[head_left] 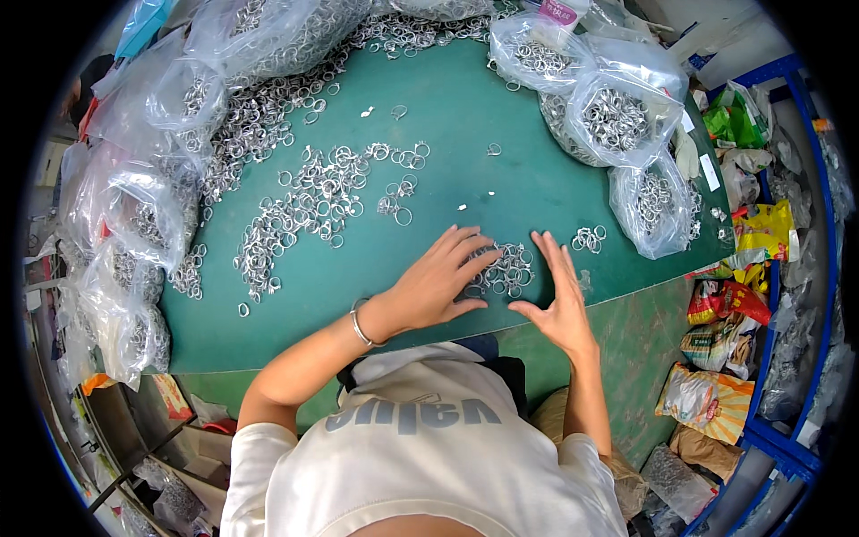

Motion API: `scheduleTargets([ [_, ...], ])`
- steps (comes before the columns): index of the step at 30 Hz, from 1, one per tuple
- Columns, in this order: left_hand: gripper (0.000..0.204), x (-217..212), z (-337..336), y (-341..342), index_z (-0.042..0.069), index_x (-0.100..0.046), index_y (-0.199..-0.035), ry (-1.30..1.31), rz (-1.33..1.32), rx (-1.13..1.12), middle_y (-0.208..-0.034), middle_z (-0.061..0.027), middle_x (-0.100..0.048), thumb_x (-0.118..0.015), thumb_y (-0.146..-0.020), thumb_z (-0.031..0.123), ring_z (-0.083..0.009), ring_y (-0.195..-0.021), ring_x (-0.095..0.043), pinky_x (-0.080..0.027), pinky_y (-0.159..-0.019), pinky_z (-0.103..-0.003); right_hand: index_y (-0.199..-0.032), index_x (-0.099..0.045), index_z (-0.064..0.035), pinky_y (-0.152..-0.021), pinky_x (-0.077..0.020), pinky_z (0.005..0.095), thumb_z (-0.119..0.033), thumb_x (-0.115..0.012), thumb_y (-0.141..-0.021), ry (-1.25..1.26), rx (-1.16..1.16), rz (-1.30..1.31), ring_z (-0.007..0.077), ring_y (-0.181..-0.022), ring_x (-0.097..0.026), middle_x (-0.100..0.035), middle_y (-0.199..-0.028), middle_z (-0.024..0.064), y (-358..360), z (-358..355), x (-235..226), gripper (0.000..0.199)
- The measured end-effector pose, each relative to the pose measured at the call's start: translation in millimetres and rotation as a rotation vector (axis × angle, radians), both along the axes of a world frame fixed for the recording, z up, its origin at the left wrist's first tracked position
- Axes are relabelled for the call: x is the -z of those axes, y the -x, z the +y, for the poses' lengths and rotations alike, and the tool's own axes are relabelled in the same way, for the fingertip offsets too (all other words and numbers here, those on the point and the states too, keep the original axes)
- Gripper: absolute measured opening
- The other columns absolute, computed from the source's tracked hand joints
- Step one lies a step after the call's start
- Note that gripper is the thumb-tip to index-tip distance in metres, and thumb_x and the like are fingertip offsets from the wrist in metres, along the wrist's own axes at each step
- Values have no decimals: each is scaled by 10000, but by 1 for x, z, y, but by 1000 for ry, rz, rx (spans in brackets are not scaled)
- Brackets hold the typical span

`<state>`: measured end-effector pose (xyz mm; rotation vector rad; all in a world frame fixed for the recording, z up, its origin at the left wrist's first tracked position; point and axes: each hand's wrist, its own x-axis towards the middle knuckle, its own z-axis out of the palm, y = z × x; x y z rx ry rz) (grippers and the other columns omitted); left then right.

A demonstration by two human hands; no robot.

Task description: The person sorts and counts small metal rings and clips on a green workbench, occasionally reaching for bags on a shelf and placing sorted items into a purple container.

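Both hands bracket a small heap of metal rings point(503, 270) near the front edge of the green tabletop point(465, 116). The left hand point(438, 282) lies flat, fingers spread, its grip on nothing; the right hand point(559, 295) stands on edge, open too. Best to sweep gently inward, since that edge is close. Open room lies ahead; ring-filled bags point(617, 116) crowd the sides.

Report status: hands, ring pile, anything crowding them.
Left hand flat, fingers on the small pile of metal rings. Right hand open, edge-on beside the pile. Larger loose ring spread lies apart to the left; bagged rings to the right.
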<state>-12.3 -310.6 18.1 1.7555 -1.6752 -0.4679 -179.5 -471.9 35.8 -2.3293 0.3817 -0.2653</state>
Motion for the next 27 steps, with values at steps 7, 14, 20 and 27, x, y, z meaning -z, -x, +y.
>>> scheduleTargets([
  [7,972,-7,23,9,47,-286,-1393,44,157,-191,-1429,-210,-291,-843,-627,266,-410,-1337,-279,-239,-1102,-521,-1401,-321,-18,-1089,-301,477,-215,-860,-522,-20,-136,-30,344,-1321,-362,-416,-1397,178,-21,13,2,1050],
  [14,1047,1,62,25,37,-223,-1421,85,208,-383,-1479,-222,-213,-842,-619,301,-415,-1387,-172,-177,-1115,-540,-1368,-387,-48,-1098,-260,517,-320,-856,-498,130,-267,-39,360,-1346,-307,-388,-1420,131,-37,19,3,1025],
  [20,964,-7,54,17,31,-248,-1428,-102,-89,-235,-1487,-221,-198,-759,-691,385,-415,-1390,-160,-184,-1110,-548,-1310,-472,-72,-1083,-281,516,-350,-843,-533,233,-385,-52,359,-1318,-336,-420,-1388,110,-51,28,6,904],
  [27,903,-4,38,-2,70,-296,-1421,-51,-110,-70,-1482,-177,-246,-737,-712,414,-372,-1383,-211,-211,-1104,-551,-1242,-481,-37,-1020,-387,437,-101,-810,-641,-148,-201,-212,345,-1226,-460,-497,-1286,151,-38,15,26,689],
])
